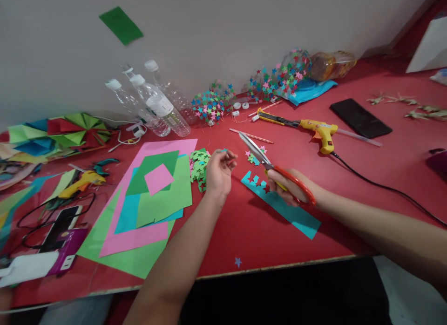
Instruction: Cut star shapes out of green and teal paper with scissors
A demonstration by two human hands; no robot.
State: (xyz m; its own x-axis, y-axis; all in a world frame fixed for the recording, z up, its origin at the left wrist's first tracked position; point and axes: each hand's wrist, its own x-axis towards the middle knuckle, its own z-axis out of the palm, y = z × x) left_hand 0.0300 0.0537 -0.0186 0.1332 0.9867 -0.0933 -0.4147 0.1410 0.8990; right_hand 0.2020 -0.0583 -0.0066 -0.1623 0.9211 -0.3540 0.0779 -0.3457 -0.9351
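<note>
In my right hand (pixel 284 187) is a pair of scissors (pixel 256 150) with red and yellow handles, its blades together and pointing up and left. Below the scissors lies a blue paper strip (pixel 286 208) with star-shaped notches along its upper left edge. My left hand (pixel 219 171) is raised beside a pile of green paper stars (pixel 199 169), its fingers curled inward; a tiny blue bit shows at the fingertips, but what they hold is unclear. A few pink, green and blue stars (pixel 256 156) lie behind the blades.
Stacked coloured sheets (pixel 181 176) lie at left, near a second glue gun (pixel 82 183) and cables. Plastic bottles (pixel 164 106) lean on the wall by star-covered balls (pixel 209 106). A yellow glue gun (pixel 319 129) and black phone (pixel 361 118) are at right.
</note>
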